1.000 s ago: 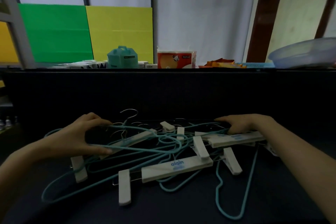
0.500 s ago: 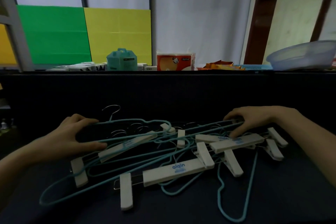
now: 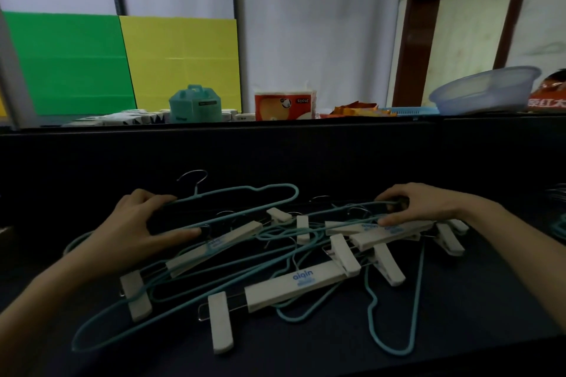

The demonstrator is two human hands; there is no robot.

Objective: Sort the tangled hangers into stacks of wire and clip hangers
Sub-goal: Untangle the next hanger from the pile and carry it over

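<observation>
Sorting is only just getting under way: I am pinching the top wire hanger [image 3: 296,193] at its left end with my left hand [image 3: 134,229], while my right hand [image 3: 410,208] is curling its grip round a second wire hanger [image 3: 346,208] on the tangle's [image 3: 275,242] far right. Teal wires and white clip hangers [image 3: 294,285] are lying knotted together mid-tabletop [image 3: 474,315], and by my judgement none is stacked yet. Some teal loops [image 3: 559,225] at the right edge may be a started pile, but they are too cropped to tell. Bare tabletop is showing to the right and along the near side, while a raised back panel [image 3: 275,156] is walling off the far edge.
</observation>
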